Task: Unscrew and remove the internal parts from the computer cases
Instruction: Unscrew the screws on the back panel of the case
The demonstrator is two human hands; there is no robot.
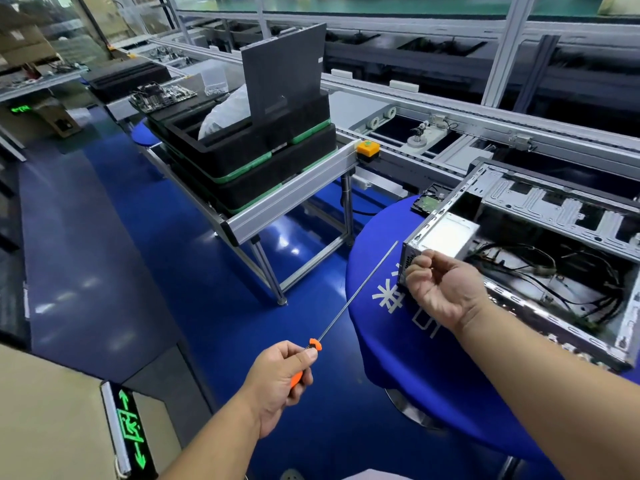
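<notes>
— Where does the work stand on the factory floor?

— An opened computer case (540, 258) lies on its side on a blue-draped surface (388, 327), at three o'clock of the view, open face up so its cables and power supply unit (446, 233) can be reached. The unit sits in the near-left corner, apparently not yet removed.

— And the hands?

— The left hand (280, 379), at six o'clock, grips the orange handle of a long screwdriver (353, 296). Its fingers (304, 355) curl round the handle, thumb along the top. The thin shaft runs toward one o'clock, its tip just short of the case's rear corner and, as far as can be seen, touching nothing.

— The right?

— The right hand (443, 289) is palm up at that same corner, thumb and fingertips (420, 263) pressed together as if pinching something small, likely a loosened screw, though the object itself is too small to make out.

— Why the long tool?

— Probably to reach screws set deep in the chassis. A hard drive (429, 202) lies on the surface behind the case, at twelve o'clock from it.
</notes>
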